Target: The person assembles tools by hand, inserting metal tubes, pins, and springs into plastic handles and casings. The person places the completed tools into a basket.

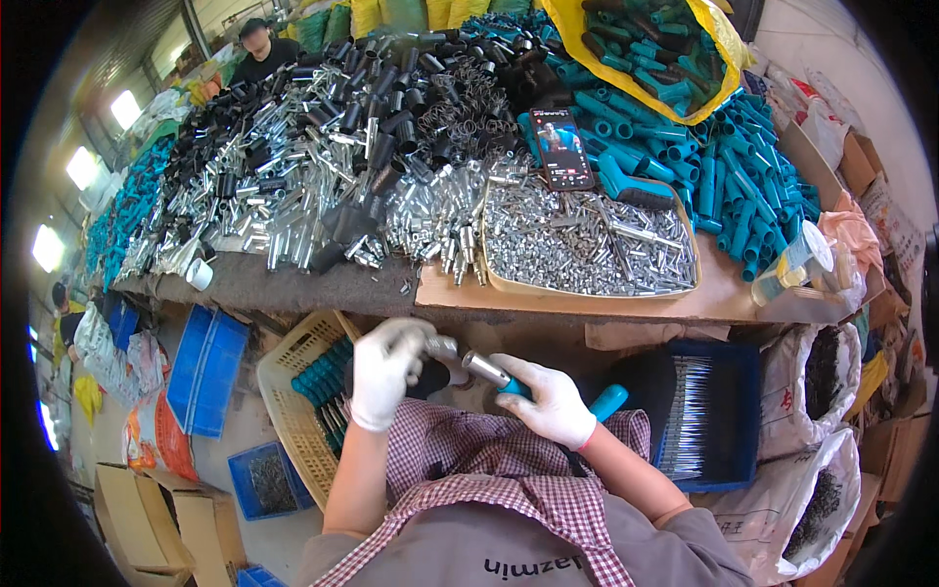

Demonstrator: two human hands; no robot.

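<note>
My left hand (385, 370), in a white glove, is closed with its fingertips around a short metal sleeve (442, 347). My right hand (554, 403), gloved likewise, grips a teal-handled tool with a shiny metal barrel (486, 371). The barrel's end points up and left toward the sleeve, with a small gap between them. Behind my right wrist a rounded teal end (608, 402) shows; I cannot tell whether it belongs to the same tool. Both hands are over my lap, in front of the table edge.
On the table, a shallow tray (700, 269) holds small metal pins, with a phone (561, 149) at its back edge. Teal handles (748, 191) and black and metal tubes (323, 147) are heaped around. A yellow crate (284, 391) and a blue bin (748, 416) flank me.
</note>
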